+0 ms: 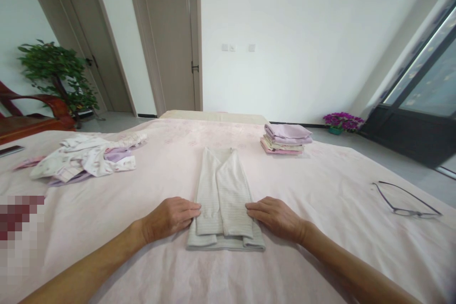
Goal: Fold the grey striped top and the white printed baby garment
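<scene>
A pale striped garment (224,194), folded into a long narrow strip, lies in front of me on the pink bedsheet (320,190). My left hand (169,218) rests flat at the garment's near left edge, fingertips touching the fabric. My right hand (276,217) lies flat at its near right edge, fingers likewise on the cloth. Both hands have their fingers stretched out and neither grips anything.
A neat stack of folded clothes (285,139) sits at the far right of the bed. A loose pile of unfolded clothes (89,157) lies at the far left. A pair of glasses (404,198) rests at the right. A dark phone (10,150) lies at the left edge.
</scene>
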A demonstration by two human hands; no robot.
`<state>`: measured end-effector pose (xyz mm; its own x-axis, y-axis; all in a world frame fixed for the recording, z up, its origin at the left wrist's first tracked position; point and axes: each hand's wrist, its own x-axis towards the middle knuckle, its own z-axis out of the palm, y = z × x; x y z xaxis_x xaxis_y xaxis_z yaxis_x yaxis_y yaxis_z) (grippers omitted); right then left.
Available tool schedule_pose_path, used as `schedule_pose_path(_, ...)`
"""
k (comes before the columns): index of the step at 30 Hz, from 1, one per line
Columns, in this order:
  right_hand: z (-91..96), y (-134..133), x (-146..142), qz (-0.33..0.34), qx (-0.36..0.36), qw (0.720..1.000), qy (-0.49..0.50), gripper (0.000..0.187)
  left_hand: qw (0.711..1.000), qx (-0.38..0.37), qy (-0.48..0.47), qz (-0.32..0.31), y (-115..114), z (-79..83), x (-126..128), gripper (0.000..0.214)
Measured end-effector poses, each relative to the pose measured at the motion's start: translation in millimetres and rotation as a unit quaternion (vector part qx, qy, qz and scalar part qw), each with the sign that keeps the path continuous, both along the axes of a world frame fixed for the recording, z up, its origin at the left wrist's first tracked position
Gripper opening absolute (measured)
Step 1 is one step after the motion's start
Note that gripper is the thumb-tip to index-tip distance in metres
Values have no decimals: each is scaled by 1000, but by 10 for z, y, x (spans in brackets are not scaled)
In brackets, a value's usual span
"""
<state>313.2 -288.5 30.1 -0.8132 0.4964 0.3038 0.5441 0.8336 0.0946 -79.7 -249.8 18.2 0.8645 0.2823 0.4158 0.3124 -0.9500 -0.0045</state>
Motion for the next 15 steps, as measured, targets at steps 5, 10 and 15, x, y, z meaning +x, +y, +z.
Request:
schedule_pose_path(5,-19,-29,-18,1,-12,999,38,34,1000,8,-4,-5,-10,17,20,28)
schedule_pose_path(10,76,-70,-118,-13,-52,997,55,39,999,36,0,-1,12,55,94,25)
schedule_pose_path(15,203,-100,-154,8,-88,993,77,35,999,14,-37,36,-26,60,135,18)
